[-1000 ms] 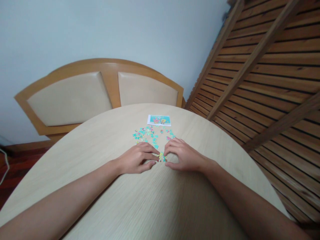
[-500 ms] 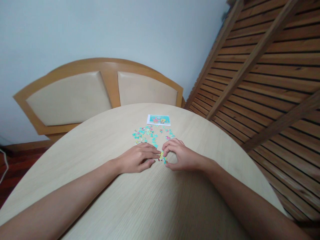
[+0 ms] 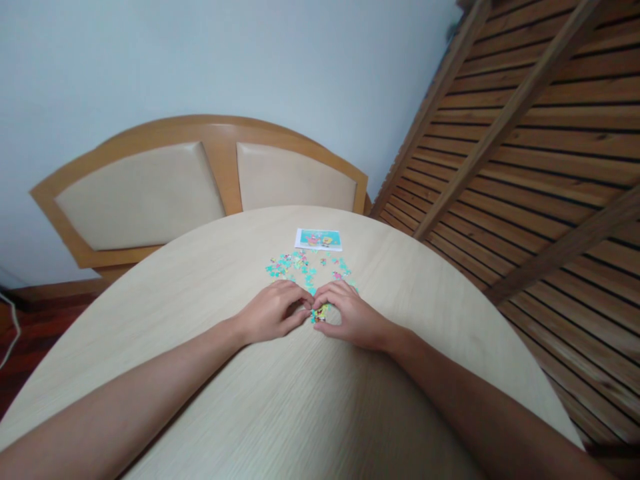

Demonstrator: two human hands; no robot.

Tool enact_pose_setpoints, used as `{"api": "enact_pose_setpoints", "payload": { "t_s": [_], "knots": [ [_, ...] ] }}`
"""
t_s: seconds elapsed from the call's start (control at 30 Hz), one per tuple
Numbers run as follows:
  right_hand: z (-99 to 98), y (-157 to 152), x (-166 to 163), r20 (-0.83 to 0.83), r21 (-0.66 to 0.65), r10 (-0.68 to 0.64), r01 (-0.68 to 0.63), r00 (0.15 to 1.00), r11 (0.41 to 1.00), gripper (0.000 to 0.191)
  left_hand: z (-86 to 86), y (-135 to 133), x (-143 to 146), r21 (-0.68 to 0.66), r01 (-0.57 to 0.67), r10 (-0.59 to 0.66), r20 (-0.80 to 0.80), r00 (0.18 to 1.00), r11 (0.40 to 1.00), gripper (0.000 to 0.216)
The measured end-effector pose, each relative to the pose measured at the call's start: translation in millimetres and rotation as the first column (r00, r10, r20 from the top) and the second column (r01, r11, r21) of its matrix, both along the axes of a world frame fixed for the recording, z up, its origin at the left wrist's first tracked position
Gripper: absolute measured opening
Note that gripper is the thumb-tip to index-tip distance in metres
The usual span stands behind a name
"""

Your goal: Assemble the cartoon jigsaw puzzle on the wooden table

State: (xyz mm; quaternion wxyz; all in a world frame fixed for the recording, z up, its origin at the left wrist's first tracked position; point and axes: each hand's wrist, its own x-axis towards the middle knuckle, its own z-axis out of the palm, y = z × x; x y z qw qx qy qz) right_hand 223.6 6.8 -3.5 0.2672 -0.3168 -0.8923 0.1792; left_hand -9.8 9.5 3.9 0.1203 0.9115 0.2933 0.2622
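Note:
Both of my hands rest on a round pale wooden table (image 3: 300,400), fingertips meeting at a small joined cluster of puzzle pieces (image 3: 320,313). My left hand (image 3: 273,312) has its fingers curled and pinched at the cluster's left edge. From the right, my right hand (image 3: 347,315) pinches the same cluster between thumb and fingers. Just beyond the hands lie several loose turquoise puzzle pieces (image 3: 300,265). A small reference picture card (image 3: 319,239) lies flat behind them.
A wooden bench back with two beige padded panels (image 3: 200,187) curves behind the table's far edge. A slatted wooden frame (image 3: 525,153) leans along the right side. Dark red floor (image 3: 30,327) shows at the left.
Both hands have shifted slightly left and closed in together; the fingertips now touch over the joined pieces, which have moved a little left with them.

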Motion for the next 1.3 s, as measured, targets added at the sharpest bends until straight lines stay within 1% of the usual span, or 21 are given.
{"api": "enact_pose_setpoints", "payload": {
  "t_s": [0.17, 0.33, 0.57, 0.77, 0.87, 0.93, 1.0, 1.07, 1.1, 1.17, 1.3],
  "knots": [
    [0.6, -1.0, -0.6, 0.02, 0.008, -0.005, 0.005, 1.0, 1.0, 0.02, -1.9, 1.8, -1.7, 0.01, 0.011, -0.011, -0.012, 1.0, 1.0, 0.012],
    [5.7, -0.3, 4.6, 0.052, 0.039, -0.005, 0.003, 0.999, 0.999, 0.024, -0.7, 2.3, -2.9, 0.018, 0.078, -0.077, -0.041, 0.996, 0.997, 0.014],
    [7.7, 1.4, 8.2, 0.074, 0.049, 0.011, -0.015, 0.997, 0.999, 0.013, 1.8, 1.4, -3.6, 0.038, 0.121, -0.118, -0.067, 0.991, 0.992, 0.019],
    [9.7, 2.8, 8.1, 0.048, 0.05, 0.044, -0.046, 0.998, 0.998, 0.008, 2.0, -0.2, -3.0, 0.11, 0.139, -0.127, -0.112, 0.986, 0.984, 0.021],
    [8.5, 7.0, 12.3, 0.022, 0.056, 0.074, -0.075, 0.997, 0.996, 0.008, 3.0, -1.3, -2.4, 0.127, 0.179, -0.158, -0.159, 0.975, 0.976, 0.022],
    [6.8, 11.8, 17.4, -0.013, 0.064, 0.043, -0.042, 0.999, 0.997, 0.016, 4.1, -2.1, -1.8, 0.139, 0.199, -0.174, -0.172, 0.97, 0.97, 0.023],
    [5.1, 17.7, 24.0, -0.06, 0.073, -0.051, 0.056, 0.997, 0.996, 0.023, 5.5, -3.1, -1.0, 0.162, 0.212, -0.182, -0.179, 0.967, 0.964, 0.023],
    [3.3, 23.8, 30.9, -0.098, 0.081, -0.159, 0.167, 0.982, 0.983, 0.025, 6.8, -4.2, -0.1, 0.197, 0.218, -0.181, -0.193, 0.964, 0.956, 0.023],
    [2.5, 26.4, 34.0, -0.105, 0.088, -0.193, 0.203, 0.975, 0.975, 0.025, 7.3, -4.7, 0.4, 0.216, 0.222, -0.178, -0.205, 0.962, 0.951, 0.024],
    [0.8, 29.9, 38.3, -0.086, 0.107, -0.215, 0.223, 0.973, 0.969, 0.023, 8.0, -5.5, 1.0, 0.254, 0.23, -0.171, -0.235, 0.957, 0.939, 0.024],
    [0.0, 28.5, 38.8, -0.01, 0.127, -0.156, 0.156, 0.988, 0.98, 0.022, 8.2, -6.3, 0.9, 0.303, 0.254, -0.166, -0.287, 0.943, 0.918, 0.024]
  ]
}}
